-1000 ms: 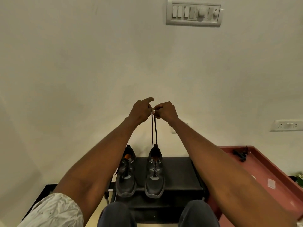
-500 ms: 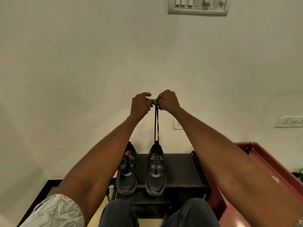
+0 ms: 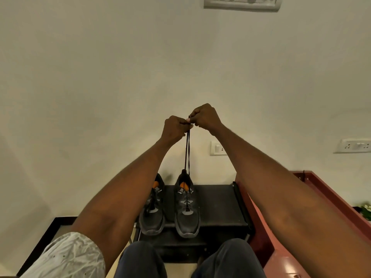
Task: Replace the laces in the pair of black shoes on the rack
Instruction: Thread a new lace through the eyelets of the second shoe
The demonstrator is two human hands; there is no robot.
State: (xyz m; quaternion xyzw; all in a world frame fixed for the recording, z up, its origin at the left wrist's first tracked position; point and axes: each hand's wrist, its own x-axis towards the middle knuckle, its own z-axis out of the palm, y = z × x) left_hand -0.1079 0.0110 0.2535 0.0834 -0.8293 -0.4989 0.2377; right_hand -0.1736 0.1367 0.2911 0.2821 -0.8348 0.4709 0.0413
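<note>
A pale wall fills most of the view, with a switch plate at the top edge and a socket lower down. At the right stands a red-brown cabinet. Against the wall below sits a black shoe rack, and on its top shelf the pair of black shoes stands side by side, toes toward the person: the left shoe and the right shoe. The person's two bare forearms reach up over the rack. The left hand and the right hand meet, touching, high above the right shoe, fingers curled and pinching the ends of a black lace. Its two strands hang taut and close together from the hands down to the right shoe.
</note>
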